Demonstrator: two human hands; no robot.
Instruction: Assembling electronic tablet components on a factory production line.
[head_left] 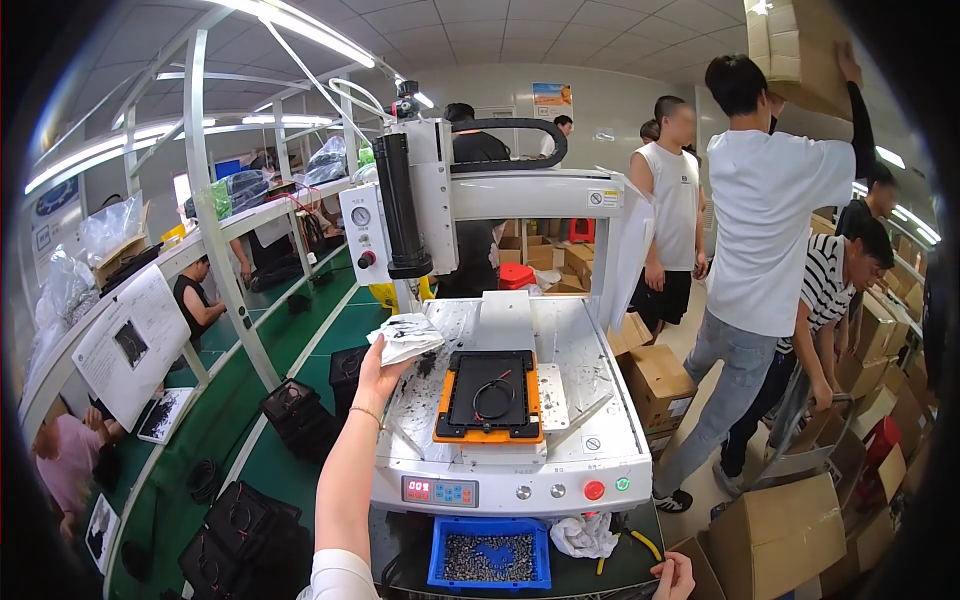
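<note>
My left hand (376,376) is closed on a folded white wipe (412,342) with black smears, held up beside the dispensing nozzle of a white benchtop machine (400,460). On the machine bed, an orange fixture (447,408) carries a flat black panel (470,375). A thin black cable with red ends (492,398) lies coiled on that panel. My right hand (676,577) rests low at the bench's right edge with its fingers curled in. Anything inside them is hidden. Just beyond its fingertips lies a yellow-handled tool (646,545), partly seen.
A blue bin (540,560) of small metal parts stands before the machine, beside a crumpled white cloth (584,537). Black cases (240,530) sit on the green bench at left. Cardboard boxes (780,530) crowd the right, where a person (770,210) lifts a carton.
</note>
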